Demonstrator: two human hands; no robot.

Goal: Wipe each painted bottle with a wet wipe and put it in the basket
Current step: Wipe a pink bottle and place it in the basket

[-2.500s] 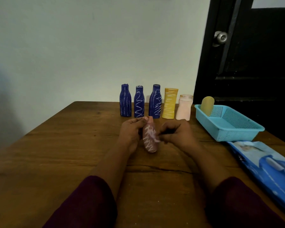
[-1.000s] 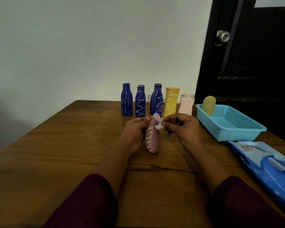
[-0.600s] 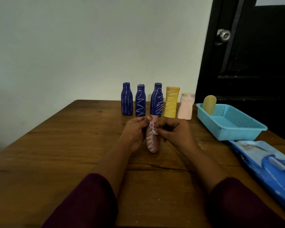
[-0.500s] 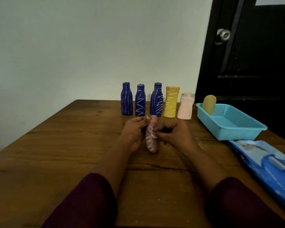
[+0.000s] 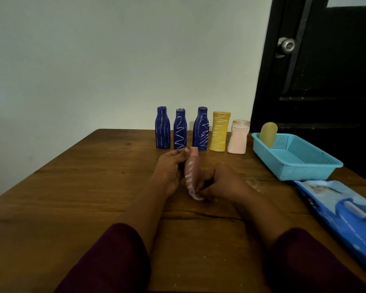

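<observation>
My left hand (image 5: 169, 173) grips a pink bottle (image 5: 192, 168) with white painted squiggles, holding it upright near the middle of the wooden table (image 5: 72, 197). My right hand (image 5: 222, 182) pinches a small white wet wipe (image 5: 195, 194) against the bottle's lower end. Three blue bottles (image 5: 180, 132), a yellow bottle (image 5: 219, 131) and a pale pink bottle (image 5: 238, 136) stand in a row at the table's far edge. A light blue basket (image 5: 304, 166) at the right holds one tan bottle (image 5: 268, 133) leaning in its far corner.
A blue pack of wet wipes (image 5: 342, 210) lies at the right edge of the table, in front of the basket. A pale wall stands behind the bottles and a black door (image 5: 317, 70) with a round knob behind the basket.
My right hand has slid the wipe down the pink bottle, from its cap a second ago to its lower end now. My left hand has kept its hold.
</observation>
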